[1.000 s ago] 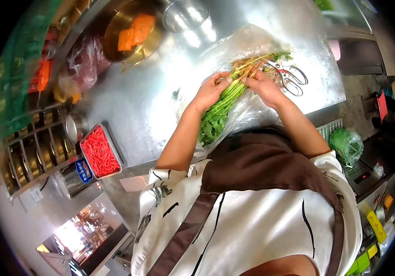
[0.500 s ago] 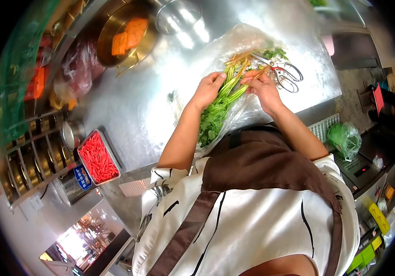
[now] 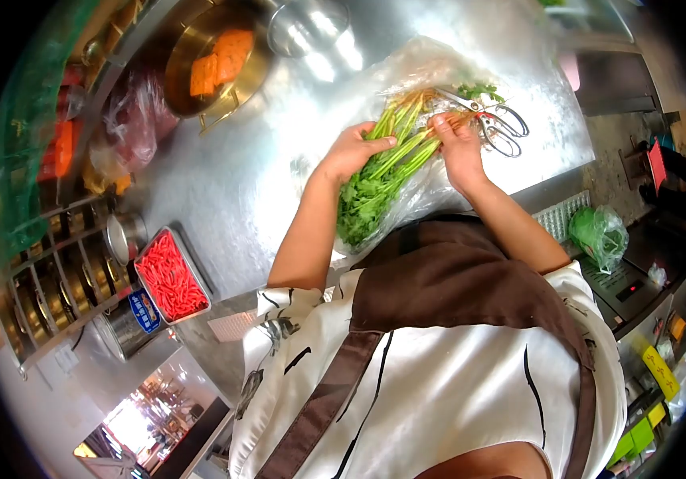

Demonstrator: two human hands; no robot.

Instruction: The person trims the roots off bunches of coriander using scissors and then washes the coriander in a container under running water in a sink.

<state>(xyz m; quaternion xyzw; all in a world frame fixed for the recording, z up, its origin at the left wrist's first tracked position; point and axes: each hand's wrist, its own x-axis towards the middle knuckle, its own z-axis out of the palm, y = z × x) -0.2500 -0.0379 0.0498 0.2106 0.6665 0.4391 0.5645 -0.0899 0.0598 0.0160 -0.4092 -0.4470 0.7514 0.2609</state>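
Observation:
A bunch of cilantro (image 3: 375, 195) lies on a clear plastic bag (image 3: 427, 65), leaves toward me and brownish roots pointing away. My left hand (image 3: 352, 152) is closed around the stems from the left side, thumb across the top. Its other fingers are partly hidden. On the right, my right hand (image 3: 460, 152) pinches some stems near the root end, pulled slightly apart from the bunch. Just beyond it lie scissors (image 3: 506, 129) with dark-looped handles, their blades pointing at the roots. A small leafy sprig (image 3: 480, 91) rests behind the scissors.
A brass-coloured pot (image 3: 257, 68) with orange blocks and a metal bowl (image 3: 308, 28) stand at the back of the steel table (image 3: 235, 199). At the left edge sits a tray of red strips (image 3: 170, 274), near a pan rack (image 3: 59, 271). A green bag (image 3: 598, 238) lies right.
The cilantro bunch has shifted slightly left and toward me. My left hand has moved left with its thumb now across the stems; my right hand has moved a little right, spreading the stems.

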